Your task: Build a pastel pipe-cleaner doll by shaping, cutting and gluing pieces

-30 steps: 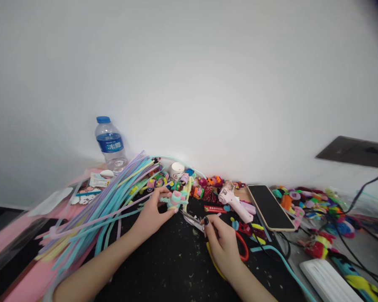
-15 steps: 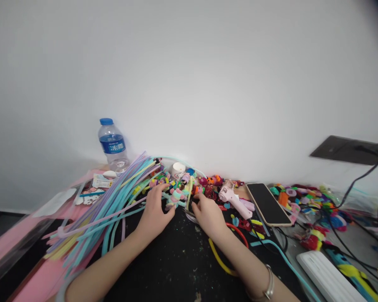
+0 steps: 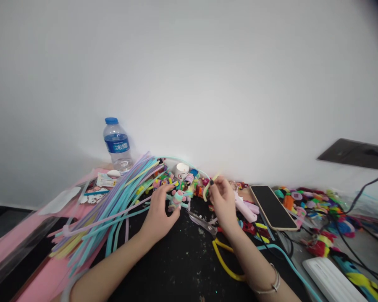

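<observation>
Left hand [image 3: 159, 214] pinched on pastel pipe-cleaner figure [image 3: 178, 197], steadying it just above black desk [image 3: 176, 268]. Right hand [image 3: 222, 201] raised beside it, fingertips closed on short yellow-green pipe-cleaner piece [image 3: 208, 188]. Scissors [image 3: 204, 222] lying on desk between wrists, within reach. Pipe-cleaner bundle [image 3: 113, 201] left.

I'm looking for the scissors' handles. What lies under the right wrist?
The scissors' blades stick out left of the right hand; a yellow loop shows below the wrist. The handles themselves are covered by the wrist.
</observation>
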Demonstrator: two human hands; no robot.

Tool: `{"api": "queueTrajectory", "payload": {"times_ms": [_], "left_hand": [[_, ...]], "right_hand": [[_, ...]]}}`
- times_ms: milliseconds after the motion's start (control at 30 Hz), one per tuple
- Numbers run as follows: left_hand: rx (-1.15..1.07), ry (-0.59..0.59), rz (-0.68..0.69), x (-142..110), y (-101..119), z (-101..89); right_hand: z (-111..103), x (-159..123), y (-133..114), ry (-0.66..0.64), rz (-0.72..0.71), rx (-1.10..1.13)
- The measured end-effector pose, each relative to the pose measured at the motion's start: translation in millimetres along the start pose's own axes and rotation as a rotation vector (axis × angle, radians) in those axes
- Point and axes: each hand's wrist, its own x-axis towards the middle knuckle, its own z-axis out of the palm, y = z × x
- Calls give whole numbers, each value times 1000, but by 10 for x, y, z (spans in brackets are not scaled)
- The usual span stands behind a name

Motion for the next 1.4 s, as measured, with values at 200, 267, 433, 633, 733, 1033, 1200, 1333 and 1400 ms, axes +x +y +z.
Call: {"api": "queueTrajectory", "payload": {"times_ms": [200, 267, 433, 633, 733, 1033, 1200, 1333, 1400], "left_hand": [[-64, 146, 140, -9, 118, -116], [-116, 98, 168, -36, 150, -123], [-247, -78, 119, -79, 167, -67], [-270, -145, 2, -70, 153, -47], [-245, -121, -47, -60, 136, -49], [-279, -67, -220, -62, 156, -45], [-391, -132, -190, -80, 213, -43], [-544, -221, -228, -96, 254, -48], [-614, -259, -252, -96, 270, -47]], "right_hand": [[-171, -223, -136, -167, 25, 82], [-183, -334, -87, -209, 23, 45], [-231, -473, 127, -161, -24, -164], [-308, -477, 214, -120, -82, -431], [-318, -491, 206, -129, -96, -504], [-315, -501, 277, -142, -182, -594], [-322, -564, 217, -203, -261, -517], [-288, -622, 130, -336, -352, -442], [-263, -637, 101, -394, -385, -421]]}}
